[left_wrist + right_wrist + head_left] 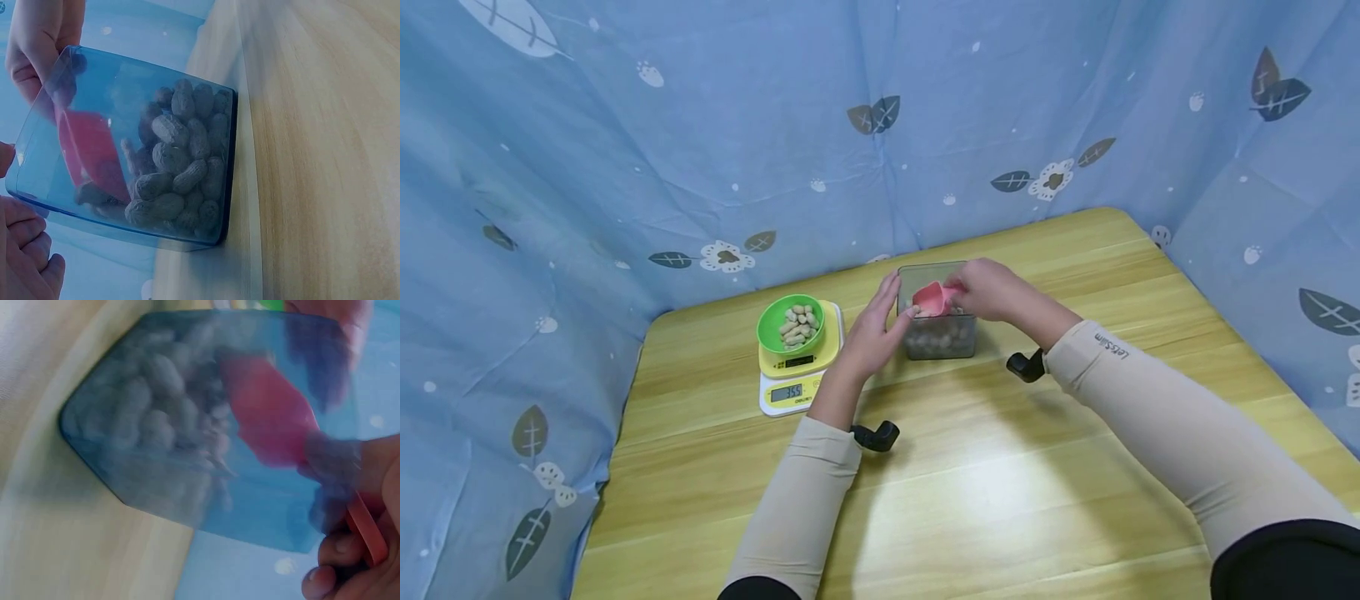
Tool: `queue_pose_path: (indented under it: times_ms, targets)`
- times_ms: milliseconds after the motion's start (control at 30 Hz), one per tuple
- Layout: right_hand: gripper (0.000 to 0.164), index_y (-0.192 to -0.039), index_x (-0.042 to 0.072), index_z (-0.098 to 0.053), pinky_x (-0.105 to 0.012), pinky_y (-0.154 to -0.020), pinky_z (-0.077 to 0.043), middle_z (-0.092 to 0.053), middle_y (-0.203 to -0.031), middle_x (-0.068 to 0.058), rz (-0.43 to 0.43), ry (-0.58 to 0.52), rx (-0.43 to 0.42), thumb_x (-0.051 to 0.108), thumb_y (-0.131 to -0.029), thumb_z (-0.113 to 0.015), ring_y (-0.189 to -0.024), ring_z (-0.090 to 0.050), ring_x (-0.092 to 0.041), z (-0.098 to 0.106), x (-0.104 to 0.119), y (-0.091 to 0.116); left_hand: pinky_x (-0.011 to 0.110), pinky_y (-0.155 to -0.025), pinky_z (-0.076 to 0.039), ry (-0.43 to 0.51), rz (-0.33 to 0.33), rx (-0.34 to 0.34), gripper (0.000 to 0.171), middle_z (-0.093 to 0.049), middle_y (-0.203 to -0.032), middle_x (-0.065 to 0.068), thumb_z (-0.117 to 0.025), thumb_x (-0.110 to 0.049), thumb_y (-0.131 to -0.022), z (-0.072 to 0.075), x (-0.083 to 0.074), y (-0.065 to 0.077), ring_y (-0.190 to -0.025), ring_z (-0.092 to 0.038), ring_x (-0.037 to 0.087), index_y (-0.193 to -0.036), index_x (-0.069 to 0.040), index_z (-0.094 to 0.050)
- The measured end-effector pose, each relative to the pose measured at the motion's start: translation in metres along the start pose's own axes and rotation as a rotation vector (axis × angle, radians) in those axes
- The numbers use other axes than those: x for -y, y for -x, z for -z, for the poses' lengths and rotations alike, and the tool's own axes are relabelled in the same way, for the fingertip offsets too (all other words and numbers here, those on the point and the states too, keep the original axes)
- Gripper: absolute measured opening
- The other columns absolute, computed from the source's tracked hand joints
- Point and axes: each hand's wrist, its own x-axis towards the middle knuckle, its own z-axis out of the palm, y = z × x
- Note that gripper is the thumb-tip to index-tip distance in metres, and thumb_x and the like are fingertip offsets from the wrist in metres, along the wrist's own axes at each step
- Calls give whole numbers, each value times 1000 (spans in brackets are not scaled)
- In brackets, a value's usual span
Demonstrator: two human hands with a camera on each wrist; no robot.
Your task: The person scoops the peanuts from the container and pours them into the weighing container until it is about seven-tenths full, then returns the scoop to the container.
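In the head view my right hand (994, 290) grips the handle of a pink scoop (931, 298), whose bowl is inside a clear grey square container (938, 347). Unshelled peanuts (172, 159) fill the lower part of the container, and the scoop's lip reaches them in the left wrist view. Against the container's left side rests my left hand (874, 332), fingers fairly straight, thumb by the near rim. To its left, a green bowl (771, 327) holding several peanuts (800, 325) sits on a yellow and white kitchen scale (829, 367) with digits on its display.
The wooden table (700, 467) is bordered at the back and sides by a blue patterned curtain (790, 125). Black wrist-worn devices (877, 436) stick out near both wrists, close to the tabletop.
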Motion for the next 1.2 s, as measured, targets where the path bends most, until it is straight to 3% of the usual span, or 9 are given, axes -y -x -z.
queue_pose_path:
  times_ms: [133, 300, 467, 667, 833, 1200]
  targets:
    - [12, -82, 6, -73, -30, -61, -39, -60, -69, -3, 5, 29, -8, 6, -89, -64, -64, -47, -18, -3, 0, -2, 40, -123, -19, 1, 3, 4, 67, -4, -163, -20, -40, -51, -102, 0, -1, 0, -151, -12, 12, -159, -25, -14]
    - [12, -95, 6, -76, -31, -65, -43, -66, -78, -4, 16, -32, 48, 15, -93, -68, -68, -50, -18, 1, -2, -2, 42, -123, -20, 3, 10, 0, 67, -5, -164, -19, -41, -47, -103, 1, -1, -1, -151, -12, 12, -159, -20, -17]
    - [17, -101, 6, -75, -33, -66, -42, -64, -77, -7, -3, -87, 50, 19, -94, -67, -68, -48, -18, 3, -3, 0, 40, -123, -19, 1, 13, -2, 68, -5, -164, -19, -41, -48, -102, 1, -1, -1, -151, -12, 11, -159, -20, -17]
    - [23, -113, 5, -73, -35, -71, -47, -73, -98, -11, -59, -130, -8, 17, -95, -64, -74, -55, -19, -1, -8, 3, 41, -123, -19, 5, 11, 5, 69, -3, -163, -20, -41, -50, -102, 1, -1, 0, -151, -12, 12, -159, -20, -17]
    - [31, -123, 4, -69, -38, -74, -47, -70, -114, -14, -91, -158, -75, 15, -95, -62, -80, -56, -24, -1, -14, 5, 41, -123, -18, 6, 3, 5, 70, -3, -163, -21, -40, -52, -102, 0, -1, 0, -151, -12, 13, -159, -19, -17]
    - [31, -122, 7, -70, -35, -68, -43, -63, -93, -8, -62, -232, -137, 19, -94, -67, -78, -50, -23, 1, -23, 10, 43, -122, -20, 2, -2, 8, 68, -2, -162, -24, -39, -52, -102, 1, -1, 1, -151, -14, 14, -159, -25, -14]
